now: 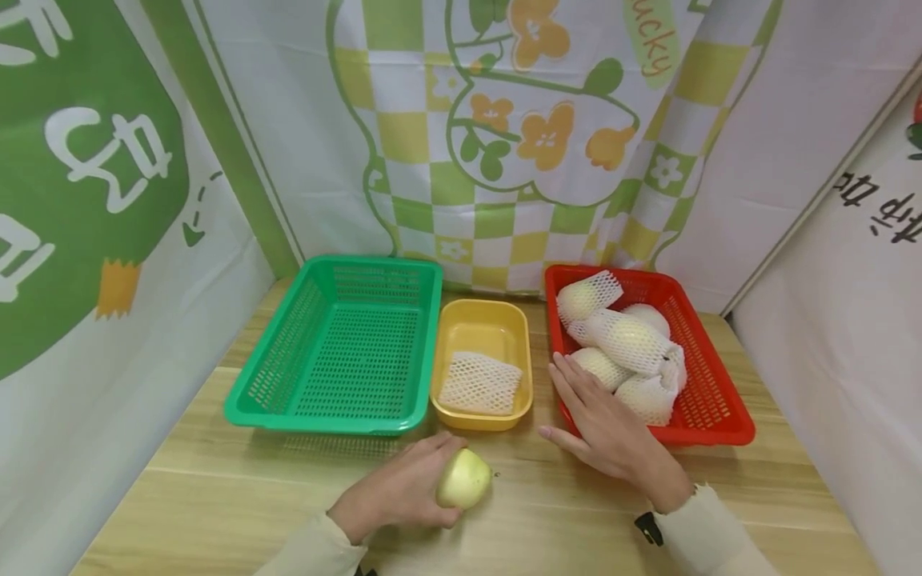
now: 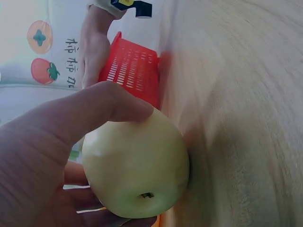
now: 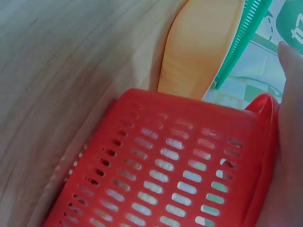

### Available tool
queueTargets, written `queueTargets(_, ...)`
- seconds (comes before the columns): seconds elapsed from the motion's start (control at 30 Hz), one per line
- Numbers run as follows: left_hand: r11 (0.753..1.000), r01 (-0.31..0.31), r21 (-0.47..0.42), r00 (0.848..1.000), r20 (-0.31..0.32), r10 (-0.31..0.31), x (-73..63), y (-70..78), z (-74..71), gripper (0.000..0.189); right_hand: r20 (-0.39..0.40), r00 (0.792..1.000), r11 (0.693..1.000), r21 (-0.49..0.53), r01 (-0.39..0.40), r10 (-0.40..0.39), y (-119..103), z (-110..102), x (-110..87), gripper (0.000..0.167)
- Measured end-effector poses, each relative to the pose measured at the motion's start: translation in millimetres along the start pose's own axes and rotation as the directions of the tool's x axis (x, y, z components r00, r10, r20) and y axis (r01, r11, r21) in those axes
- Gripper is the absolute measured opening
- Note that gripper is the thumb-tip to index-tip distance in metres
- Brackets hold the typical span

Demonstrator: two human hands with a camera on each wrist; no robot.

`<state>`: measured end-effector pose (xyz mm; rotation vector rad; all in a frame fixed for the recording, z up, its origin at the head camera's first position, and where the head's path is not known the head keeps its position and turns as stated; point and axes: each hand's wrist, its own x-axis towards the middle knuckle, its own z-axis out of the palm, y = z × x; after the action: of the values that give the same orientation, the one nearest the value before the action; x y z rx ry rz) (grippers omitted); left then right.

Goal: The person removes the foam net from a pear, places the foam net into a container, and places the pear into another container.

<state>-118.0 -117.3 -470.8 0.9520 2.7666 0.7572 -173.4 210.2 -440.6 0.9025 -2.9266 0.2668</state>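
My left hand [image 1: 403, 484] grips a bare pale yellow-green pear [image 1: 464, 480] low over the table, thumb on its near side. In the left wrist view the thumb presses the top of the pear [image 2: 137, 161], and its dark end pit faces the camera. My right hand [image 1: 608, 428] lies with fingers extended over the near left corner of the red basket [image 1: 709, 436]. Inside that basket, several pears in white foam nets [image 1: 627, 340] are piled. A flattened foam net [image 1: 481, 384] lies in the yellow tub [image 1: 446, 418] between the baskets.
At the left stands a green basket [image 1: 317, 420] with nothing in it. All three containers sit toward the back of the wood-grain table [image 1: 519, 528]. Behind them hangs a checked, flower-printed curtain [image 1: 410, 136], with printed white panels at both sides.
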Motion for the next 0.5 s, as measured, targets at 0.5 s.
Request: queueTargets(0.5,0.998,-0.049,0.038,0.998,-0.036,0.051,-10.9,25.3,-32.2,0.08,-0.012,1.0,1.0,-0.02,0.005,-0.005,-1,4,0.4,0.094)
